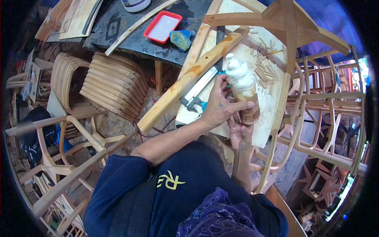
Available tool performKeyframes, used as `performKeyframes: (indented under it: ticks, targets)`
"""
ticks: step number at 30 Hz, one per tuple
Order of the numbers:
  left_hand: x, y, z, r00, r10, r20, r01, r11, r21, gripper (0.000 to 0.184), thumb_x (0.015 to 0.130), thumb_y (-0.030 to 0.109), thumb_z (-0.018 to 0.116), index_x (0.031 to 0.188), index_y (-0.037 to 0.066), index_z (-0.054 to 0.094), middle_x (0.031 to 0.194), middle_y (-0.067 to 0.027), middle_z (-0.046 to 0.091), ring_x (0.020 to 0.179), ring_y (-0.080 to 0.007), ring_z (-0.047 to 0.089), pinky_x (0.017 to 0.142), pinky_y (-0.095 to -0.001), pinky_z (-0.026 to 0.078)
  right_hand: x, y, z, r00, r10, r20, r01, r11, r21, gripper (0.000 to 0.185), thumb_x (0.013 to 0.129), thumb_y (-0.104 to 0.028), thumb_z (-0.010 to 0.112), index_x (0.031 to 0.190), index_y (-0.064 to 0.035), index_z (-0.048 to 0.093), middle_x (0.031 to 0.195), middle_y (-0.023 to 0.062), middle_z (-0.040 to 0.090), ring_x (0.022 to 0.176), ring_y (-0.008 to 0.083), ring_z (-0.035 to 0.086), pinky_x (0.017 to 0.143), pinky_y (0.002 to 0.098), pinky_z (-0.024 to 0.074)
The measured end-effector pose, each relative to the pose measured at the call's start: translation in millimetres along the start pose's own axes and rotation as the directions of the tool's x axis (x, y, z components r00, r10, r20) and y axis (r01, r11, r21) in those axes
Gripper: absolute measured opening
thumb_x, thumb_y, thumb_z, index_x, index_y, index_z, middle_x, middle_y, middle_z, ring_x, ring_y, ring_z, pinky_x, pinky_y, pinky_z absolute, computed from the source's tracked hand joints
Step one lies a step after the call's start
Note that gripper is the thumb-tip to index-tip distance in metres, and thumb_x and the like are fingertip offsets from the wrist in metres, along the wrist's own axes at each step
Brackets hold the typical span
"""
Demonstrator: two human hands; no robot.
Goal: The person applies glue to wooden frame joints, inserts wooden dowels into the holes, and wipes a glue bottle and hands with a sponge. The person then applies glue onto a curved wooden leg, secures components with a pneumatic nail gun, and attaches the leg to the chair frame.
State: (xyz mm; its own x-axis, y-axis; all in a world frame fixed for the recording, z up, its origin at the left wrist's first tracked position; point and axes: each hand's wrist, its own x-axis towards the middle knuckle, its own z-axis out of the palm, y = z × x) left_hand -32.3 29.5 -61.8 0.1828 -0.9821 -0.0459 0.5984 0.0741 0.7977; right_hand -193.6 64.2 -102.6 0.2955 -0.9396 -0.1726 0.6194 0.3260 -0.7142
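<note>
The left hand [221, 104] is closed around one bottle [247, 96], with its thumb across the near side. The right hand [241, 134] is under the bottle's bottom end, with its palm partly showing. I cannot tell how hard the right hand squeezes.

The bottle is over the pale board [270, 114]. It is brown at the low end, and its top is thick with white, lumpy, shiny stuff. I can read no words on it.

On the pale board, just beside the bottle, lie many short wood pegs [264, 69], more than twenty. One long wood bar [189, 83] with orange spots slants across the pale board's left side. One clamp [199, 89], silver with blue-green parts, is next to the bar. One wood frame [290, 35] goes over the far right part of the pale board.

Past the pale board, to the left, is one dark table [118, 27]. It has one red tray [147, 34] with white stuff in it, one yellow and blue sponge [181, 40] touching the tray, one thin curved strip [138, 24] and one white tub [135, 4]. The tub's label is too small to read.

Left of the pale board are two piles of bent wood [114, 85]. On the near side of it is a dark blue shirt [138, 205] with yellow letters. One looks like an R.
</note>
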Motion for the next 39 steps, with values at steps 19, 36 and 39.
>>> performKeyframes:
  ticks: [19,36,39]
  targets:
    - [-3.0,49.8,-209.5,0.849,-0.488,-0.205,0.227,-0.016,0.974,0.087,0.06,0.046,0.095,0.123,-0.004,0.062,0.105,-0.0204,0.074,0.099,-0.0333,0.072,0.089,-0.0402,0.056,30.5,-53.8,-72.6,0.916,-0.302,-0.264,0.327,0.943,0.057,0.071,0.091,-0.055,0.072,0.146,-0.0177,0.047,0.147,0.0103,0.052,0.134,0.0336,0.053,0.108,0.0639,0.0469]
    - [-174.9,25.5,-14.7,0.89,-0.287,-0.354,0.443,0.361,0.82,0.057,0.069,0.016,0.086,0.12,0.0,0.066,0.092,-0.0141,0.072,0.088,-0.0218,0.07,0.083,-0.0376,0.054,40.0,-159.0,-186.4,0.971,-0.22,-0.098,0.234,0.959,0.161,0.069,0.087,-0.034,0.081,0.145,-0.0118,0.05,0.144,0.0131,0.055,0.134,0.0356,0.052,0.107,0.067,0.0459]
    - [-193.3,-0.6,10.7,0.911,-0.264,-0.317,0.375,0.208,0.903,0.063,0.069,0.021,0.085,0.126,0.002,0.064,0.098,-0.0219,0.073,0.095,-0.0334,0.073,0.087,-0.0436,0.054,30.1,-159.1,-197.1,0.987,-0.163,-0.003,0.162,0.981,0.107,0.064,0.089,-0.017,0.079,0.145,-0.0112,0.05,0.145,0.0129,0.055,0.135,0.0342,0.052,0.108,0.0656,0.0463]
